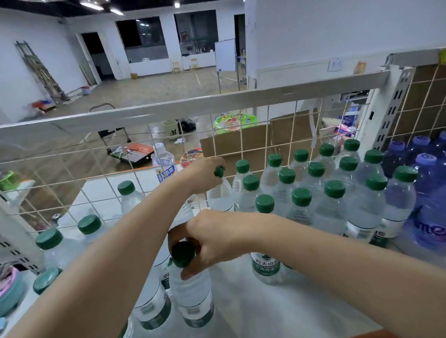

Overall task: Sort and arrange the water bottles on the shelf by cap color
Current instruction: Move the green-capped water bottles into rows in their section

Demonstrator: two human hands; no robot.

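Green caps sit under both sets of fingers: the left hand [207,176] pinches the cap of a back-row bottle [220,194] against the wire grid [241,147], while the right hand [214,239] curls round the cap of a front bottle [192,287] standing on the white shelf [274,307]. To their right stand grouped green-capped bottles [333,199], then purple bottles [432,185].

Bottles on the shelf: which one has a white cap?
The white-capped bottle at the back by the wire grid, with a blue-and-white label. The bottles around it have green caps; those far right are purple.
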